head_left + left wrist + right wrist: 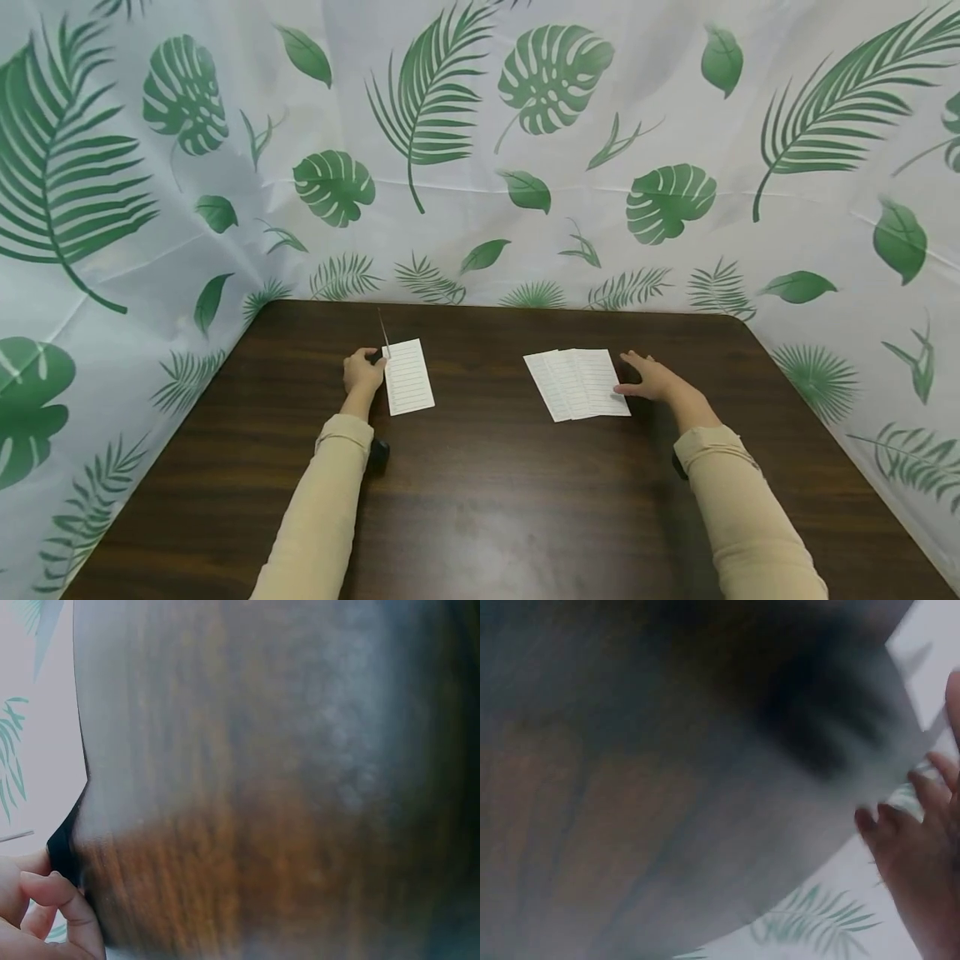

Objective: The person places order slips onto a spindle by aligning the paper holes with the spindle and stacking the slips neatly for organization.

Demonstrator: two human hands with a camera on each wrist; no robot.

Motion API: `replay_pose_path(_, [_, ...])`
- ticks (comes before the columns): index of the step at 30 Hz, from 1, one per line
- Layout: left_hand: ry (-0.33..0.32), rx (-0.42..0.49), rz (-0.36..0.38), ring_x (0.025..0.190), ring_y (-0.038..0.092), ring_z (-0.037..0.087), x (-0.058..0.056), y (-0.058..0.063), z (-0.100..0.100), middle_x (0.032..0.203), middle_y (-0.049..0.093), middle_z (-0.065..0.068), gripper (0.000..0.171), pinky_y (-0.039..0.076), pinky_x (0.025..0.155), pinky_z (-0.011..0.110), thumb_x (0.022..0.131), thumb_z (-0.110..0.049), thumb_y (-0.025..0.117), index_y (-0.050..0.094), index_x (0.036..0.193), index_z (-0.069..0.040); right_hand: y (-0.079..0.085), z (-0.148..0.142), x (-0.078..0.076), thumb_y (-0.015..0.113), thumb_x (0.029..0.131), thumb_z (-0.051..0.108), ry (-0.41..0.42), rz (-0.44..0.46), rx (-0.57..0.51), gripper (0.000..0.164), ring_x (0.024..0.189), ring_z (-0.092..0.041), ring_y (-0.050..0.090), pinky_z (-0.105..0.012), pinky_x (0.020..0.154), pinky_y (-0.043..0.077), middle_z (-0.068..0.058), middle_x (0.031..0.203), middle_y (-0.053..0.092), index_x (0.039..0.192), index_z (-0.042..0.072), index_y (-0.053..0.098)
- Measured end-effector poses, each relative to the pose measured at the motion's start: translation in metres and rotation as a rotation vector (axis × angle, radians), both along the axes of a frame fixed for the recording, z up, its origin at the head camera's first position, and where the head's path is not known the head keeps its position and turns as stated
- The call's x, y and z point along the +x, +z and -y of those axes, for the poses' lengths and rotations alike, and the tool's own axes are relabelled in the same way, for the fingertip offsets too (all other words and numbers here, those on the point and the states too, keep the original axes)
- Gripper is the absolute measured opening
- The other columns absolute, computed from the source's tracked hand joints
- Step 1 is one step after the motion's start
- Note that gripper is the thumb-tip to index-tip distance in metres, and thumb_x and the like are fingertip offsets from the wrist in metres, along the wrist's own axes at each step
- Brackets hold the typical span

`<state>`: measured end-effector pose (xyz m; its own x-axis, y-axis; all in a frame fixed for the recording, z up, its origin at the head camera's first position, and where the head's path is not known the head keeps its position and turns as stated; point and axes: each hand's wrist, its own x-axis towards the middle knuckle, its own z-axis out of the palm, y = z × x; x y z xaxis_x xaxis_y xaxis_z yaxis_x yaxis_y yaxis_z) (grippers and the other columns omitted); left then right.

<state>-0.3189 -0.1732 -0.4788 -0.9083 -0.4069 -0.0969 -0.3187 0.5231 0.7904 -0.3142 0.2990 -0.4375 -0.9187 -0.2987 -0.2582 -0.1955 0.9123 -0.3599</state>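
Sleeves point(750, 500) of beige colour come from the bottom edge, 1 on each side, and a dark wrist device point(380, 457) shows beside the left cuff. Under both arms spreads a brown table point(480, 492) with wood grain and a soft shine in its near part. Farther on, the 2 hands are well apart from each other. The right hand point(651, 379) has its fingers spread and holds nothing that I can see. Its thumb reaches to the right edge of 3 lined white sheets point(592, 383), which overlap like a small fan; whether it touches them, I cannot tell. The left hand point(362, 375) is clamped on a thin tool point(64, 855), with the dark handle between thumb and fingers. The narrow shaft of this tool points toward the far table edge. Just beside this hand, 1 single lined sheet point(408, 379) lies flat, slightly turned, with the thumb at its left edge. Behind the table hangs a white cloth point(450, 233) with green leaves printed on it.
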Motion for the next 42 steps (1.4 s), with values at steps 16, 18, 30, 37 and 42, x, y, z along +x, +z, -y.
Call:
replay_pose_path(16, [0.016, 0.012, 0.016, 0.112, 0.048, 0.041, 0.007, -0.003, 0.0, 0.125, 0.046, 0.026, 0.036, 0.044, 0.095, 0.052, 0.095, -0.018, 0.053, 0.053, 0.128, -0.003, -0.009, -0.002, 0.006, 0.071, 0.08, 0.043, 0.001, 0.121, 0.029, 0.092, 0.132, -0.061, 0.01, -0.073, 0.103, 0.02, -0.032, 0.15, 0.011, 0.146, 0.001, 0.022])
replay_pose_path(18, [0.015, 0.01, 0.025, 0.113, 0.048, 0.042, 0.007, -0.004, 0.0, 0.125, 0.046, 0.026, 0.036, 0.044, 0.095, 0.052, 0.095, -0.018, 0.053, 0.053, 0.128, -0.003, -0.01, -0.003, 0.006, 0.071, 0.081, 0.042, 0.003, 0.119, 0.034, 0.091, 0.132, -0.061, 0.011, -0.072, 0.104, 0.02, -0.033, 0.15, 0.011, 0.146, 0.001, 0.022])
replay_pose_path(30, [0.013, 0.004, -0.001, 0.113, 0.049, 0.042, 0.002, -0.002, -0.002, 0.126, 0.046, 0.027, 0.035, 0.044, 0.096, 0.052, 0.095, -0.018, 0.054, 0.054, 0.126, -0.002, -0.015, -0.007, -0.001, 0.071, 0.079, 0.042, 0.008, 0.083, 0.046, 0.088, 0.132, -0.06, 0.013, -0.072, 0.104, 0.022, -0.033, 0.149, 0.014, 0.145, 0.003, 0.029])
replay_pose_path(37, [0.01, -0.006, 0.0, 0.115, 0.048, 0.041, -0.001, -0.001, 0.0, 0.126, 0.046, 0.026, 0.036, 0.043, 0.097, 0.052, 0.095, -0.019, 0.054, 0.053, 0.127, -0.003, -0.015, -0.004, -0.003, 0.073, 0.08, 0.032, -0.007, 0.021, -0.021, 0.077, 0.131, -0.058, 0.021, -0.068, 0.105, 0.025, -0.035, 0.146, 0.02, 0.14, -0.003, 0.038])
replay_pose_path(42, [0.011, 0.002, 0.004, 0.114, 0.048, 0.041, -0.001, -0.001, -0.001, 0.126, 0.045, 0.025, 0.035, 0.044, 0.096, 0.051, 0.095, -0.02, 0.054, 0.054, 0.127, -0.004, -0.019, 0.0, -0.001, 0.074, 0.081, 0.021, -0.058, -0.057, -0.108, 0.063, 0.128, -0.055, 0.03, -0.065, 0.105, 0.03, -0.037, 0.141, 0.032, 0.13, -0.008, 0.048])
